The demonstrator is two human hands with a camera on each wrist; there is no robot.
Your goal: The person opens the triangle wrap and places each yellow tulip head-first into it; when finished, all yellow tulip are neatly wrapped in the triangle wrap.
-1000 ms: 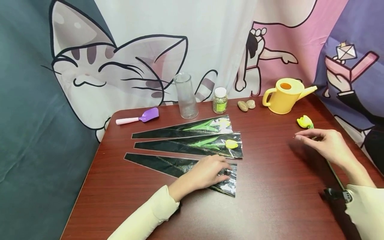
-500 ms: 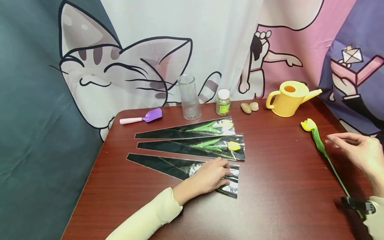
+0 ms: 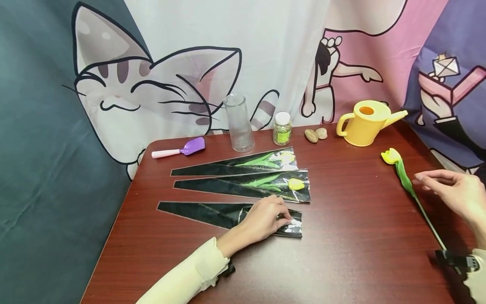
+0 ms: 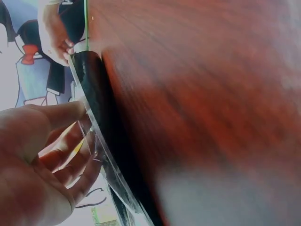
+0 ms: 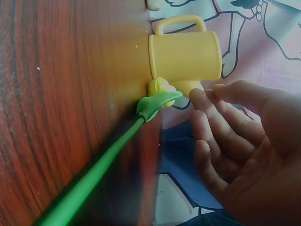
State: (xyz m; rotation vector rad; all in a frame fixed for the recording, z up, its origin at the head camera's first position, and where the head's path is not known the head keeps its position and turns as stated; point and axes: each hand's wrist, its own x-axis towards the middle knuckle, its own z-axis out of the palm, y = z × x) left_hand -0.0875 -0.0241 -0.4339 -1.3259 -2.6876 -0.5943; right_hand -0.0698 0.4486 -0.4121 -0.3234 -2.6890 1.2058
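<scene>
My left hand [image 3: 282, 217] lies on the wide clear end of an empty black-and-clear flower sleeve [image 3: 205, 211] on the red-brown table [image 3: 341, 253]. In the left wrist view the fingers [image 4: 70, 160] curl round the clear film of the sleeve [image 4: 101, 117] and pinch it. A loose yellow tulip [image 3: 404, 177] with a green stem lies at the right side of the table. My right hand [image 3: 421, 180] hovers just right of that stem with relaxed fingers and holds nothing. The right wrist view shows the right hand's fingers [image 5: 211, 127] apart from the tulip's stem [image 5: 103, 165].
Two sleeves with wrapped tulips [image 3: 243, 162] [image 3: 258, 183] lie behind the empty one. Along the back stand a purple scoop [image 3: 182, 148], a glass vase [image 3: 238, 122], a small jar [image 3: 282, 128], two stones [image 3: 316, 134] and a yellow watering can [image 3: 366, 122].
The empty sleeve has turned under my left hand and now lies more squarely across the table. My right hand drew back to the right, leaving the tulip lying on the table.
</scene>
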